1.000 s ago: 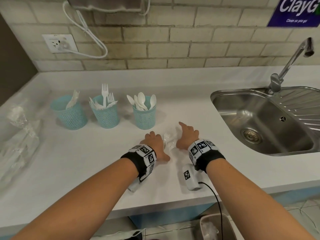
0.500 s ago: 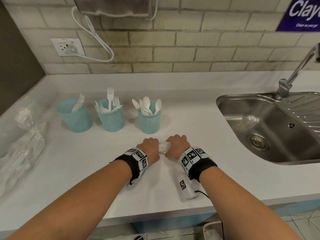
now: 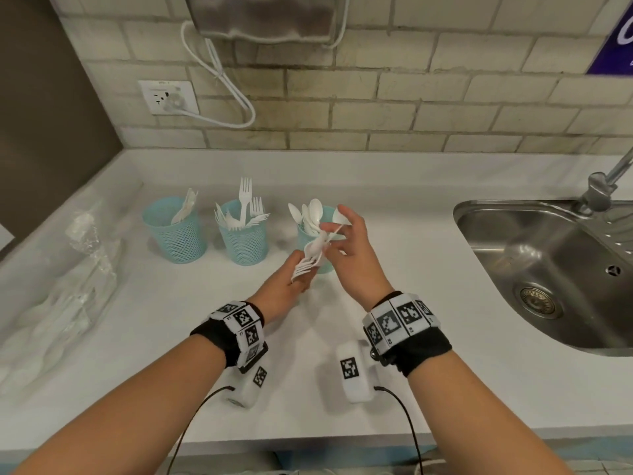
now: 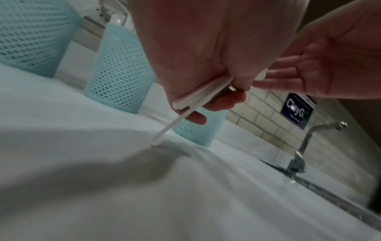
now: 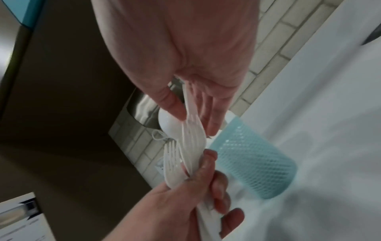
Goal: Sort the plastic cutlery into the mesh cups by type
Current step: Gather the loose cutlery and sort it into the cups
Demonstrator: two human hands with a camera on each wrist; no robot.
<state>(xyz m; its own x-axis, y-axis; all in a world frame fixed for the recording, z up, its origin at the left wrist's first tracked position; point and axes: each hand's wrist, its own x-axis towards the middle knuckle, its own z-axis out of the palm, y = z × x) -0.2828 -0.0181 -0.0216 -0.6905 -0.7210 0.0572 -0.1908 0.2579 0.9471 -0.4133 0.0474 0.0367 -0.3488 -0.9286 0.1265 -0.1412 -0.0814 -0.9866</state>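
Note:
Three teal mesh cups stand in a row on the white counter: the knife cup (image 3: 174,234), the fork cup (image 3: 244,240) and the spoon cup (image 3: 323,265), the last partly hidden behind my hands. My left hand (image 3: 301,279) grips a bundle of white plastic cutlery (image 3: 313,253) by the handles, just in front of the spoon cup. In the left wrist view the handles (image 4: 203,95) stick out under the fist. My right hand (image 3: 334,234) pinches one white piece at the top of the bundle. In the right wrist view fork tines (image 5: 192,130) and a spoon bowl (image 5: 167,122) show under its thumb.
A steel sink (image 3: 548,269) with a tap (image 3: 599,190) takes up the right of the counter. Clear plastic wrappers (image 3: 72,289) lie at the far left. A wall socket with a white cable (image 3: 168,97) and a metal box (image 3: 263,18) are on the brick wall.
Both hands were down on the counter closing on the white pieces. They have risen toward the spoon cup with the bundle, and the right hand now pinches a single piece.

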